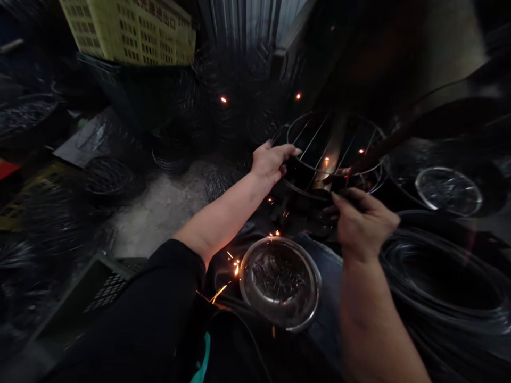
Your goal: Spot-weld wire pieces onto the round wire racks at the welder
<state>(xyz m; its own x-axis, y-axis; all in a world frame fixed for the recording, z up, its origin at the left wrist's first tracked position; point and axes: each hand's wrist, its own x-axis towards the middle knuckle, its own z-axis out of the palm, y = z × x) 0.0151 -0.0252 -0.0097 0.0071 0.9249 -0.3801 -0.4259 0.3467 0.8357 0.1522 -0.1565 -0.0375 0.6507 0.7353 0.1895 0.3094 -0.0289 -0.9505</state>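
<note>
A round wire frame [307, 169] with thin cross wires is held around a copper-coloured post [328, 165]. My left hand [272, 160] is closed on the left side of its rim, thumb and fingers pinching the wire. Near the front right of the rim, my right hand [361, 221] has its fingers pinched together; what lies between them is too dark to make out. Orange sparks glow at the post and fall below it. Beneath my hands sits a round metal bowl [313, 284] containing many short dark metal pieces.
Coiled wire [443, 266] lies at the right, beside a round wire piece [449, 190]. A yellow crate [128, 32] rests on a dark bin [139, 96] at the back left. A green crate [107, 287] stands at the lower left, with wire bundles around.
</note>
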